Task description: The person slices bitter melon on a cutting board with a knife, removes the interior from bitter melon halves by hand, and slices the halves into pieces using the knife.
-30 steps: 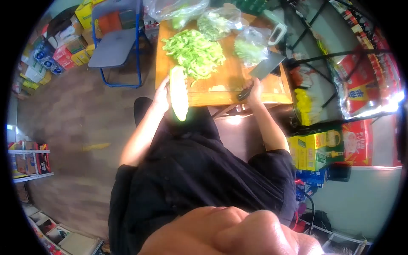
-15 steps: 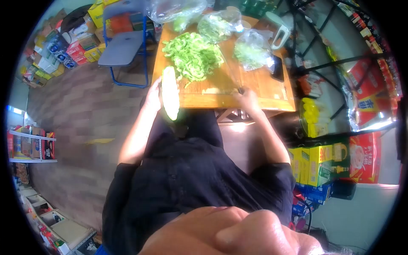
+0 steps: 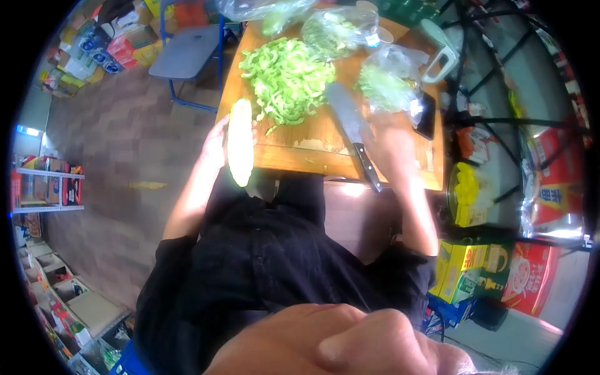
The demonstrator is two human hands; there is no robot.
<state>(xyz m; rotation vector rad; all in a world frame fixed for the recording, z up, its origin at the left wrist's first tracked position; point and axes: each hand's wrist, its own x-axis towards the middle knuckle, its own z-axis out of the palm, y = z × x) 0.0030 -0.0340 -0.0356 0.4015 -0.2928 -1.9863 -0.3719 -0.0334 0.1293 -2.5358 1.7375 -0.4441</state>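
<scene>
A long pale green vegetable point(image 3: 240, 144) is held upright in my left hand point(image 3: 215, 145), at the table's near left edge. On the wooden table point(image 3: 287, 153) lies a cleaver point(image 3: 345, 115), its black handle reaching past the near edge. My right hand point(image 3: 390, 147), blurred, is just right of the cleaver and apart from its handle; its fingers are smeared by motion. A heap of sliced green pieces point(image 3: 287, 78) lies left of the blade. Beyond my right hand is a clear plastic bag point(image 3: 387, 78) with greens inside.
Another bag of greens point(image 3: 331, 34) and a plastic bag point(image 3: 269, 9) lie at the table's far side. A dark phone point(image 3: 425, 115) and a pale-handled jug point(image 3: 440, 56) are at the right. A folding chair point(image 3: 185, 59) stands at the left, a black metal rack point(image 3: 512, 125) at the right.
The cleaver, earlier in my right hand, now lies on the table. My right hand has let go of it and moved right. My left hand still holds the vegetable.
</scene>
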